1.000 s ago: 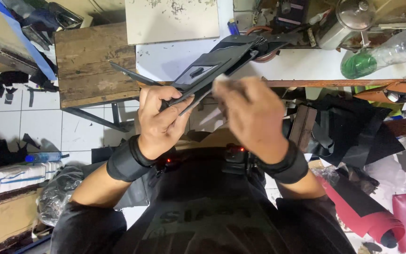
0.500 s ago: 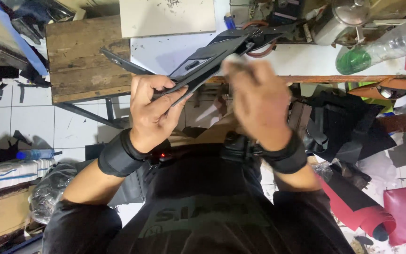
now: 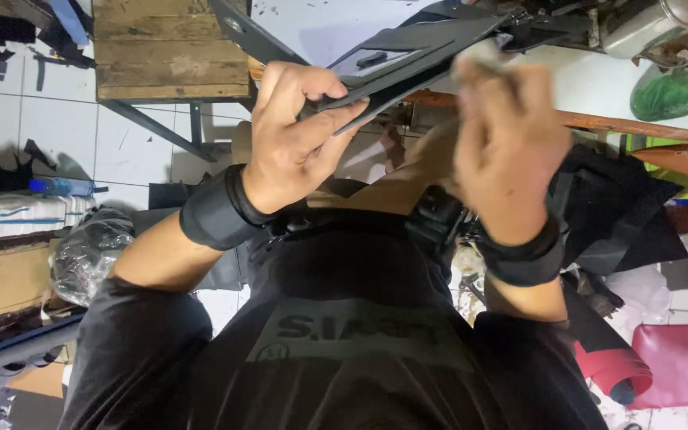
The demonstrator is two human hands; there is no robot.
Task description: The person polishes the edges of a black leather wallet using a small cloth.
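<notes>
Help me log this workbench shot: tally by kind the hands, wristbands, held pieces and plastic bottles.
Hands: 2 (left hand, right hand)
Black wristbands: 2 (left wristband, right wristband)
Flat black piece held in the left hand: 1
Plastic bottles: 2 (green-filled bottle, blue-capped bottle)
Total: 7

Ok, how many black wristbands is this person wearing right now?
2. One wristband sits on the left wrist, below the left hand gripping the flat black piece. The other wristband is on the right wrist, below the blurred right hand.
</notes>
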